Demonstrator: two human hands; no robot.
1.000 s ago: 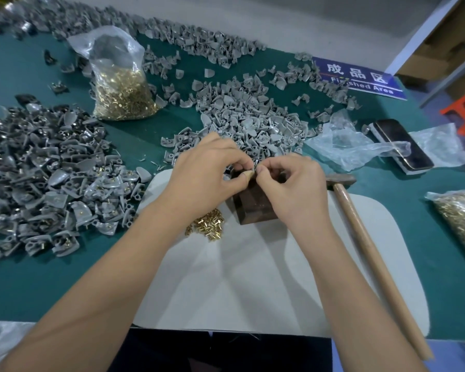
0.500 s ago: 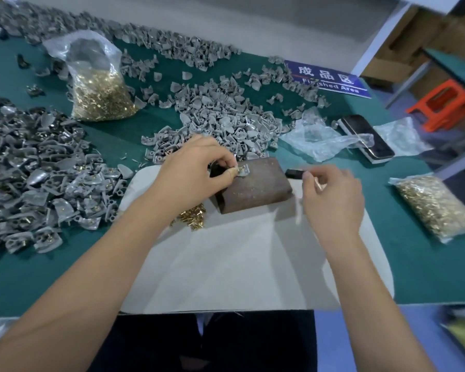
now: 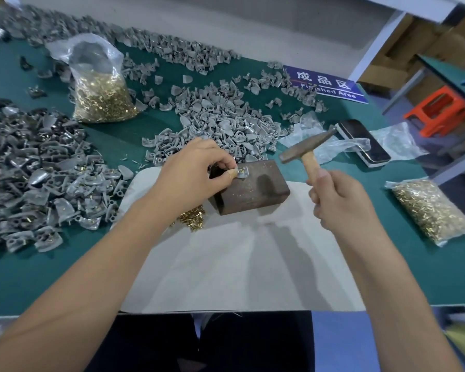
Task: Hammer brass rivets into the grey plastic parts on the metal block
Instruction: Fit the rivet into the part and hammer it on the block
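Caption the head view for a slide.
Left hand pinches a grey plastic part on the metal block; right hand raises the hammer.

Tabletop (image 3: 387, 264): dark teal green. Work mat (image 3: 239, 264): plain off-white. Metal block (image 3: 253, 189): dark brown, flecked with gold specks. Plastic parts (image 3: 220, 122): uniform light grey. Loose rivets (image 3: 191, 218): bright brass yellow. Hammer (image 3: 309, 151): dull brown head, pale tan wooden handle. Bags (image 3: 102, 95): clear film over gold contents. Sign (image 3: 325, 84): blue with white lettering. Stool (image 3: 440, 108): orange. Phone (image 3: 365, 142): black face, white edge.
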